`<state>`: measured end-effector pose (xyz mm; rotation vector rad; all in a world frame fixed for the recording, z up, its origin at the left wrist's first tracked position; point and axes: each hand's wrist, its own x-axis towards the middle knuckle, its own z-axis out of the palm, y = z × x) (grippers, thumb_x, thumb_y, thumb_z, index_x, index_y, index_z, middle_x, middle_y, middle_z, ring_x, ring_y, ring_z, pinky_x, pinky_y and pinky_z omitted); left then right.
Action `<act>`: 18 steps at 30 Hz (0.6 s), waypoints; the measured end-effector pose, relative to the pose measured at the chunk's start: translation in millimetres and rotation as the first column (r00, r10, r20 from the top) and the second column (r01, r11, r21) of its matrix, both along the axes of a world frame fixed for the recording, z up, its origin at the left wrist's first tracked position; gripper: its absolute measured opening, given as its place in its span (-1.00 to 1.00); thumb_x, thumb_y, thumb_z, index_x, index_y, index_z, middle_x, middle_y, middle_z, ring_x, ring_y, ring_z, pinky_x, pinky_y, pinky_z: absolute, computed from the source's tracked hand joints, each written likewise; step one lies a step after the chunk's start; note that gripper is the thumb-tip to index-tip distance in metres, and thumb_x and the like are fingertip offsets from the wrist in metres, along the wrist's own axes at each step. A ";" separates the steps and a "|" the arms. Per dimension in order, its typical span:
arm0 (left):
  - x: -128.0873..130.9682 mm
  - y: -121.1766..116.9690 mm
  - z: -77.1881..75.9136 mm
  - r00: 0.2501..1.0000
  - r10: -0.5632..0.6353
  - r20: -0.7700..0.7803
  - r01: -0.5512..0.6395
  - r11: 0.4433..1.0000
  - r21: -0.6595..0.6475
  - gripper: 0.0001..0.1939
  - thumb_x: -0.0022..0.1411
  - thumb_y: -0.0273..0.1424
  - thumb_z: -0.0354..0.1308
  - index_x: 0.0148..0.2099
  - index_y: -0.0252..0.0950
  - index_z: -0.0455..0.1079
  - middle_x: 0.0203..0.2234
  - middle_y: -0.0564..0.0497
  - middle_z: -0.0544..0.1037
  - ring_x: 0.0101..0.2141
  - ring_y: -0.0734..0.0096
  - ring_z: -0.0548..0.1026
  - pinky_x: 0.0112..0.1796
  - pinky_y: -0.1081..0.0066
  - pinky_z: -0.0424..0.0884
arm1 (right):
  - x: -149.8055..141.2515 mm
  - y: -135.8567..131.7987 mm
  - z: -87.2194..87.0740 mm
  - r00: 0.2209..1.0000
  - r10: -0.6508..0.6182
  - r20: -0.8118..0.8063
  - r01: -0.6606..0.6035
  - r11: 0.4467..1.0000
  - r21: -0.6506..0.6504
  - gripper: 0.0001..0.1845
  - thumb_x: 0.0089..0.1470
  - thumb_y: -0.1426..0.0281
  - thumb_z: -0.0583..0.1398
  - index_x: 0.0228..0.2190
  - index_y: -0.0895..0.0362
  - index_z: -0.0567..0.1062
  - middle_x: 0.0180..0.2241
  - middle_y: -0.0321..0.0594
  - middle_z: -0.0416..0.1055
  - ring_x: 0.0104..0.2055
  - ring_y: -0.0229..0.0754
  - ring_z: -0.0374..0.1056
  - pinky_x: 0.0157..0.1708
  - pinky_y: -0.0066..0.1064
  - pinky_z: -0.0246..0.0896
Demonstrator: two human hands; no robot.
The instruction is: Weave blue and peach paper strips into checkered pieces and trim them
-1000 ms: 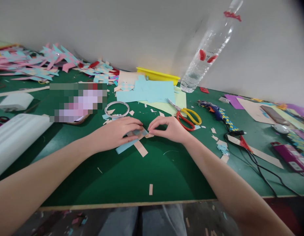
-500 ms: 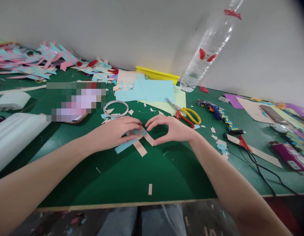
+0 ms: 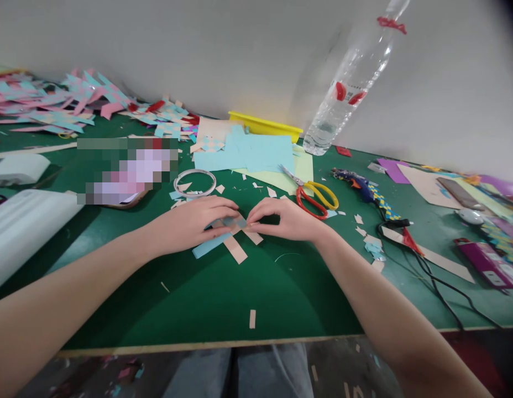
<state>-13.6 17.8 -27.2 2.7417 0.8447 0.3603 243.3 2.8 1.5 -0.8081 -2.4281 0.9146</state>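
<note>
Woven paper strips [image 3: 235, 249] in pale pink and light blue lie on the green table, their free ends pointing toward me. My left hand [image 3: 198, 224] rests over the weave from the left, with curved fingers pressing and gripping it. Much of the woven part is hidden under that hand. From the right, my right hand [image 3: 283, 218] pinches thumb and fingertips together at the weave's right edge, where a pink strip end sticks out below the thumb. Scissors [image 3: 312, 196] with red and yellow handles lie just behind my right hand. A silvery ring [image 3: 195, 193] lies behind my left hand.
Blue paper sheets [image 3: 260, 152] lie before a yellow tray [image 3: 265, 126]. A clear bottle [image 3: 343, 91] stands behind the scissors. Paper scraps [image 3: 375, 247], black cables [image 3: 430, 276] and a purple box [image 3: 486, 260] are at right. A phone [image 3: 132, 177] and woven strips [image 3: 78, 102] are at left.
The right thumb and fingers were closed, spread apart along the pink strip half a second ago, and are now pinched together at the weave's edge. The left hand has stayed in place.
</note>
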 end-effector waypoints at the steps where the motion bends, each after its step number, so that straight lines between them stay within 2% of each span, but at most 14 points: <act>1: 0.0 0.1 0.0 1.000 0.001 0.004 -0.001 1.000 -0.002 -0.62 0.35 -0.17 -0.04 0.11 -0.17 0.36 0.10 -0.07 0.39 0.06 0.16 0.38 0.03 0.18 0.32 | -0.7 -0.1 -0.5 1.000 -0.015 0.004 0.015 1.000 0.002 -0.83 0.14 0.31 0.17 -0.28 0.07 0.55 -0.23 -0.23 0.52 -0.15 -0.23 0.38 -0.08 -0.31 0.29; 5: 0.1 0.0 -0.1 1.000 0.005 0.022 -0.005 1.000 -0.013 -0.62 0.34 -0.16 -0.02 0.10 -0.15 0.37 0.10 -0.06 0.40 0.05 0.16 0.39 0.03 0.18 0.33 | -3.5 -0.4 -2.0 0.998 -0.065 0.024 0.065 0.998 -0.002 -0.83 0.16 0.32 0.15 -0.30 0.07 0.54 -0.25 -0.24 0.52 -0.17 -0.23 0.39 -0.12 -0.30 0.30; 12: 0.4 -1.2 1.7 1.000 -0.007 -0.007 0.007 1.000 0.022 -0.62 0.36 -0.16 -0.06 0.09 -0.19 0.36 0.10 -0.08 0.40 0.05 0.18 0.38 0.03 0.19 0.32 | -3.8 0.2 -2.2 0.997 -0.072 0.029 0.072 0.997 -0.011 -0.79 0.19 0.29 0.12 -0.28 0.07 0.54 -0.23 -0.24 0.52 -0.17 -0.24 0.38 -0.13 -0.33 0.29; 18: 0.4 -1.1 1.6 1.000 0.009 0.029 -0.009 1.000 -0.015 -0.62 0.34 -0.16 -0.03 0.09 -0.16 0.39 0.09 -0.06 0.41 0.04 0.16 0.40 0.02 0.20 0.33 | -2.5 1.2 -3.1 0.998 -0.060 0.015 0.060 0.998 -0.011 -0.77 0.19 0.27 0.11 -0.31 0.07 0.55 -0.25 -0.24 0.52 -0.17 -0.23 0.38 -0.12 -0.29 0.28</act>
